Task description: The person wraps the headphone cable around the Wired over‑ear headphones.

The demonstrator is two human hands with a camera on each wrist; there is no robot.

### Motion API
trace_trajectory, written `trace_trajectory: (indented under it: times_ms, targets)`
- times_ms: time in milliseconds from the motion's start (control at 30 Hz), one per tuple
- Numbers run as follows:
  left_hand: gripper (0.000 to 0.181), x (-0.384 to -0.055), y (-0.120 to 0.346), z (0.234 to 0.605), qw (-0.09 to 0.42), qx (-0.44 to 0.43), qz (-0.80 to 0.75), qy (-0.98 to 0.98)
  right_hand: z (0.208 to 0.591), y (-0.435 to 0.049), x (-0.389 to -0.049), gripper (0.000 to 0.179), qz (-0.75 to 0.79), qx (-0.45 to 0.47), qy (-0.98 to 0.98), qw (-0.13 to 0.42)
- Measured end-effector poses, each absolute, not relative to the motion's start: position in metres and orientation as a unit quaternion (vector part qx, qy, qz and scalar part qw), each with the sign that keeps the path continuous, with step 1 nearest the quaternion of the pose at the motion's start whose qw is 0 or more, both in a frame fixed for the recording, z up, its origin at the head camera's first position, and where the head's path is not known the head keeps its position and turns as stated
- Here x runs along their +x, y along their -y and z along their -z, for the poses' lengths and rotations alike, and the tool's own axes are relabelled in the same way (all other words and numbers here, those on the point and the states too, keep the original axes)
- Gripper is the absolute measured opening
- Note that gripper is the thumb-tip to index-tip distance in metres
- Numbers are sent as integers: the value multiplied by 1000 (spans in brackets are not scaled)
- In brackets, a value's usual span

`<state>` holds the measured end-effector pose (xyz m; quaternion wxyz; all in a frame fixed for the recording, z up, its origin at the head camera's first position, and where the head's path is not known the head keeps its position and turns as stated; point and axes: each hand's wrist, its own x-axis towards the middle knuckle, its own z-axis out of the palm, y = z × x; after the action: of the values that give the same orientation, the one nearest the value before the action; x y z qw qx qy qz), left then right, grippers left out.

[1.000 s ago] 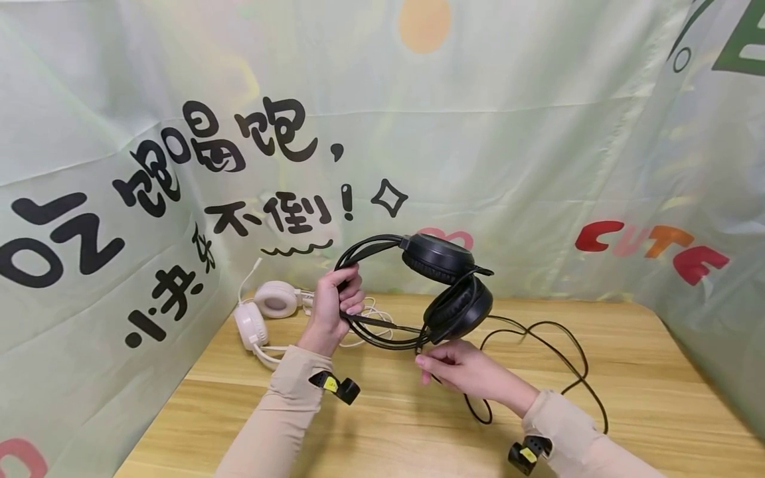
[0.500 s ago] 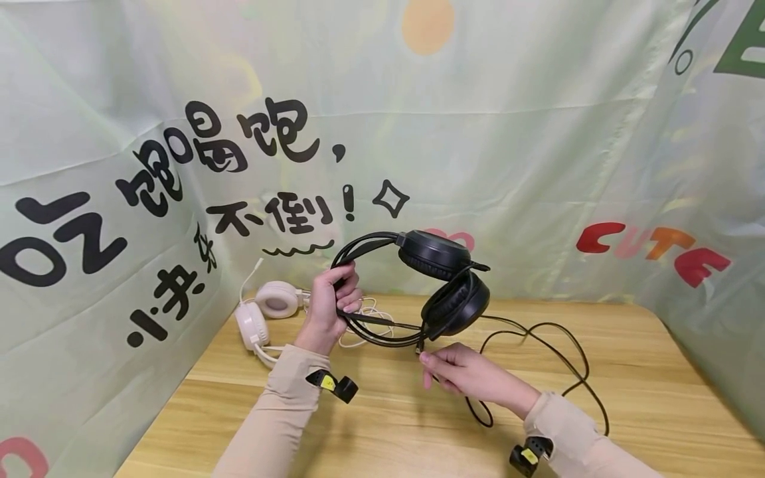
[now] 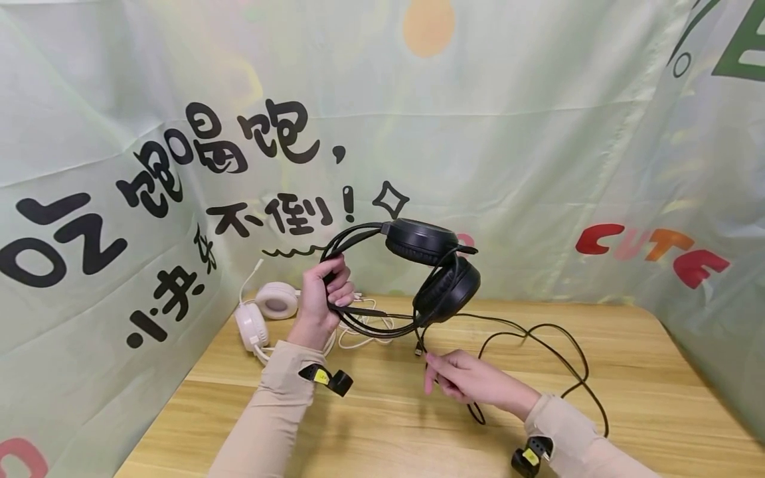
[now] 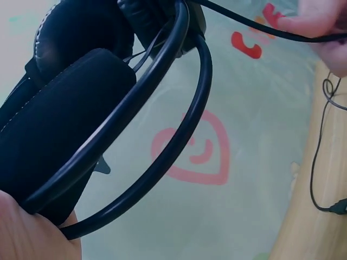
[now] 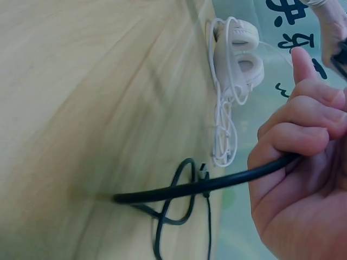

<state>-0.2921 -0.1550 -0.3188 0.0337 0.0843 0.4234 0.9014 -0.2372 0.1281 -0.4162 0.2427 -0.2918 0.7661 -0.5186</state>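
Note:
My left hand [image 3: 323,292] grips the headband of a black headset [image 3: 421,240], held above the table with both ear cups to the right. In the left wrist view, the padded headband [image 4: 65,119] and two curved outer tubes run up from that hand. A black cable [image 4: 260,28] goes from an ear cup to my right hand [image 3: 472,378], which pinches it just below the headset. The cable [image 5: 179,190] also passes out of the curled fingers in the right wrist view. Left of the right hand is the cable's USB plug [image 3: 418,350].
A white headset [image 3: 252,326] with a boom microphone and coiled white cable lies at the back left of the wooden table [image 3: 370,425]. More black cable [image 3: 582,358] loops across the right side. Printed fabric walls [image 3: 508,166] stand at the back and sides.
The left hand has raised the black headset slightly and moved it left. The right hand has shifted a little right and down, and the cable between it and the ear cup is now longer.

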Motion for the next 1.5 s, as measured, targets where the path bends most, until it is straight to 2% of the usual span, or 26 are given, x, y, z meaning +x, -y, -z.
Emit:
trace_trajectory:
  times_ms: [1133, 1500]
  targets:
    - [37, -294, 176, 294, 20, 97, -914, -393, 449, -169, -260, 56, 501, -267, -790, 232]
    - [36, -291, 180, 291, 22, 105, -917, -385, 450, -185, -268, 55, 468, -255, -823, 195]
